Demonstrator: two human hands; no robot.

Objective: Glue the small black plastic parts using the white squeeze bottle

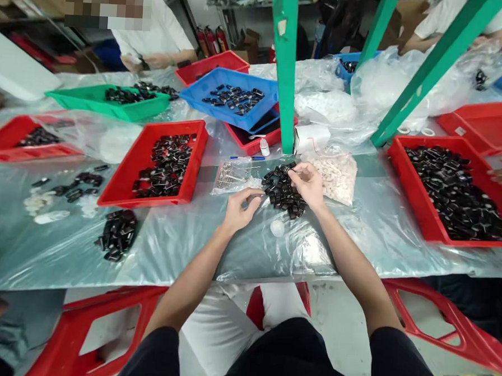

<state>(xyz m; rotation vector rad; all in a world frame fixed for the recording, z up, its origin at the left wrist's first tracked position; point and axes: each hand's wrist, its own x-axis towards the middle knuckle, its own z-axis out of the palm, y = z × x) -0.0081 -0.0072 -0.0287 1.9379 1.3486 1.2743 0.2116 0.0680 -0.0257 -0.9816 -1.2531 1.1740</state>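
A heap of small shiny black parts lies on the plastic-covered table before me. At the heap's left edge, my left hand has thumb and forefinger drawn together; what is between them, if anything, is too small to make out. My right hand reaches over the heap's upper right, its fingertips pinched on a small black part. Small white pieces lie beside a clear bag of metal pins left of the heap. On the right rests a clear bag of pale small pieces. A round white cap sits nearer me.
Red trays of black parts flank me. A blue tray and a green tray stand farther back. A green post rises behind the heap, near a small white bottle. Other people sit around the table.
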